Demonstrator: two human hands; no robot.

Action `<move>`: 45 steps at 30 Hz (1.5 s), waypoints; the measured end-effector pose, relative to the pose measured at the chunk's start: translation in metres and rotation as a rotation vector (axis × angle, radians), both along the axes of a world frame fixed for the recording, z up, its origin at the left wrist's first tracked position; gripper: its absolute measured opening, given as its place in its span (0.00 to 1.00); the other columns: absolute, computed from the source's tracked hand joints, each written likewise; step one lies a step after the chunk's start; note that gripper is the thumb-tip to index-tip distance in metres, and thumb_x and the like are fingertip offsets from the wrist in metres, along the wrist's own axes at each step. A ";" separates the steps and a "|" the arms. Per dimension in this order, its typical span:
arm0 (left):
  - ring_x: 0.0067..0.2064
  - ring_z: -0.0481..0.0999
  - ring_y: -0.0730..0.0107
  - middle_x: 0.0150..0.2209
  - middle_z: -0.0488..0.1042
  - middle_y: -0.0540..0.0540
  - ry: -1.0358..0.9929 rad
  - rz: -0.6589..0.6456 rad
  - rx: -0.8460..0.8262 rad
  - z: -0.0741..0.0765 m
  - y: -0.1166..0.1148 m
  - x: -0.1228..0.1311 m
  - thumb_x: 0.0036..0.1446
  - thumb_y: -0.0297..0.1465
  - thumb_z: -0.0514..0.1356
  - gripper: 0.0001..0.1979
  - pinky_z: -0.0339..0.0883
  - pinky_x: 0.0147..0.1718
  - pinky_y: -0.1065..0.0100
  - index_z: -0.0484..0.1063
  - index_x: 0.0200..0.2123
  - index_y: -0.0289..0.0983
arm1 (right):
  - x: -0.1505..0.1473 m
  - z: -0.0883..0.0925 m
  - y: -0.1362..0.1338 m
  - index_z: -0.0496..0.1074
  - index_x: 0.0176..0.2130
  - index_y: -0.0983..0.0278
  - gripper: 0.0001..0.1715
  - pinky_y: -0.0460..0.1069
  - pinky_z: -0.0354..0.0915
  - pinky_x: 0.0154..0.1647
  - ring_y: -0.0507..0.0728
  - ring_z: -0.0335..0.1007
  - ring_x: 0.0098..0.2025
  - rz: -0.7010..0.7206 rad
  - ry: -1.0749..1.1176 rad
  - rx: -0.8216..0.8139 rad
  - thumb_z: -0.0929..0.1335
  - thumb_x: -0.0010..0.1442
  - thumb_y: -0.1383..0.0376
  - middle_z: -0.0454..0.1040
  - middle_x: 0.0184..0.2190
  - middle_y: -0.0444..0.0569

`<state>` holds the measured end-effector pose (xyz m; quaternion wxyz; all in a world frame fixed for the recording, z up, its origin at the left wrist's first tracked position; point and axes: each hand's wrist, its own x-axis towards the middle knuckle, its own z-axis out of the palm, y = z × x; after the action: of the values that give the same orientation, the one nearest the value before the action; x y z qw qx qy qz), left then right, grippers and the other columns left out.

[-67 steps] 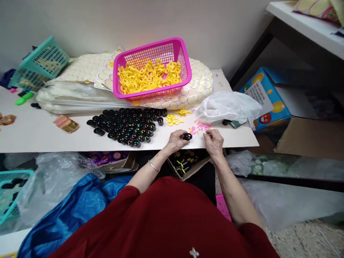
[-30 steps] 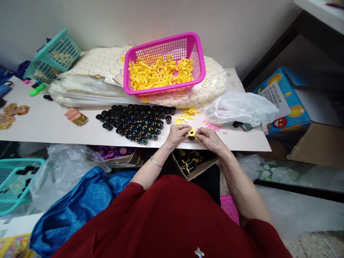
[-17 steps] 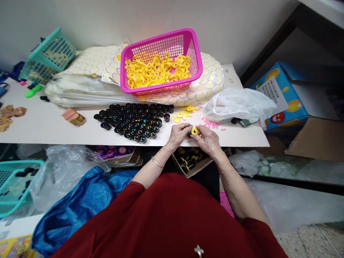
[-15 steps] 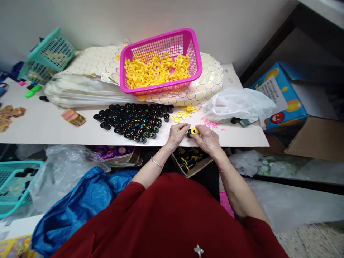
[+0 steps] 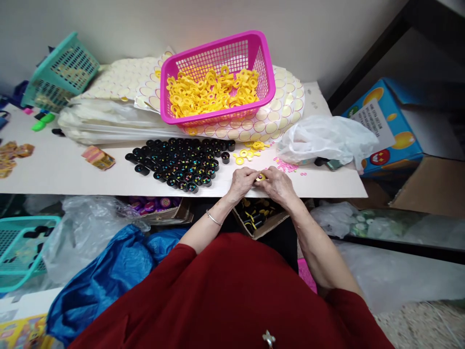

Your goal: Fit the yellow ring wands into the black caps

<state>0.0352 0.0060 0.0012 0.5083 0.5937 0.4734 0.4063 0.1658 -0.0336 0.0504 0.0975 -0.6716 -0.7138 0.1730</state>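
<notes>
My left hand (image 5: 244, 183) and my right hand (image 5: 278, 185) meet at the front edge of the white table (image 5: 65, 169). Both are closed around one small piece: a black cap with a yellow ring (image 5: 260, 177) on it, mostly hidden by my fingers. Just left of my hands lies a cluster of black caps (image 5: 181, 162), many with coloured dots inside. A few loose yellow rings (image 5: 247, 151) and tiny pink bits (image 5: 286, 166) lie just beyond my hands. A pink basket (image 5: 217, 77) full of yellow rings stands farther back.
A cardboard box (image 5: 257, 217) with assembled black-and-yellow pieces sits under the table edge by my lap. A white plastic bag (image 5: 327, 140) lies at right, teal baskets (image 5: 58, 72) at far left, stacked sticker sheets (image 5: 119, 97) behind. Blue bag (image 5: 109, 276) at my left knee.
My right hand took a yellow ring and brought it onto the black cap in my left hand. Both hands have since closed tighter over the piece, hiding most of it.
</notes>
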 end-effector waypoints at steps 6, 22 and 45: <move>0.28 0.69 0.75 0.23 0.72 0.49 -0.074 0.047 -0.052 -0.001 -0.003 0.004 0.48 0.34 0.61 0.10 0.61 0.30 0.71 0.77 0.21 0.35 | 0.007 -0.034 0.005 0.74 0.27 0.64 0.22 0.49 0.62 0.34 0.55 0.67 0.31 -0.168 0.509 0.167 0.60 0.60 0.54 0.71 0.25 0.48; 0.26 0.66 0.78 0.25 0.70 0.50 -0.106 0.083 -0.077 -0.007 -0.005 0.004 0.48 0.42 0.62 0.16 0.60 0.27 0.73 0.76 0.26 0.33 | -0.014 -0.038 0.007 0.69 0.24 0.65 0.16 0.44 0.61 0.14 0.50 0.64 0.14 -0.585 1.109 -0.014 0.69 0.46 0.53 0.67 0.14 0.42; 0.34 0.65 0.67 0.33 0.73 0.43 0.339 -0.565 0.638 0.022 -0.057 0.018 0.56 0.36 0.57 0.11 0.60 0.38 0.65 0.76 0.36 0.37 | 0.024 -0.044 -0.097 0.76 0.40 0.63 0.28 0.50 0.70 0.37 0.54 0.72 0.36 -0.418 1.638 -0.038 0.74 0.44 0.48 0.77 0.37 0.48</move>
<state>0.0532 -0.0510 0.0237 0.3063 0.8845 0.2208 0.2742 0.1894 -0.1310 0.0060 0.6027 -0.4540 -0.2755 0.5956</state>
